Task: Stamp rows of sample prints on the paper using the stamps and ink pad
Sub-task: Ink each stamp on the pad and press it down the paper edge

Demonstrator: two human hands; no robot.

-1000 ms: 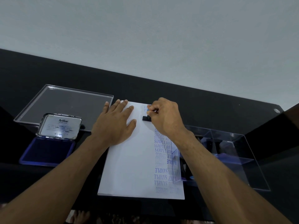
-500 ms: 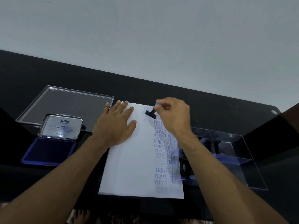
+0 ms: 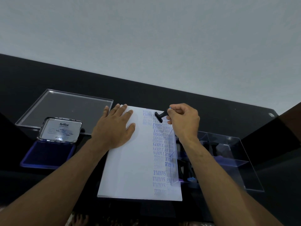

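A white sheet of paper (image 3: 130, 168) lies on the black table, with columns of blue prints down its right side. My left hand (image 3: 114, 128) rests flat on the sheet's upper left part, fingers spread. My right hand (image 3: 184, 119) pinches a small black stamp (image 3: 160, 115) by its handle, held tilted just above the paper's top right corner, stamp face turned left. The open blue ink pad (image 3: 47, 152) with its "Artline" lid raised sits at the left.
A clear plastic lid (image 3: 65, 108) lies behind the ink pad. A clear plastic box (image 3: 228, 160) holding more stamps stands right of the paper, its near wall overlapping the sheet's right edge. The table's far edge meets a grey wall.
My right hand has lifted the stamp off the paper's top and drawn it right, tilting it. A fresh print shows near the top. My left hand has stayed put.
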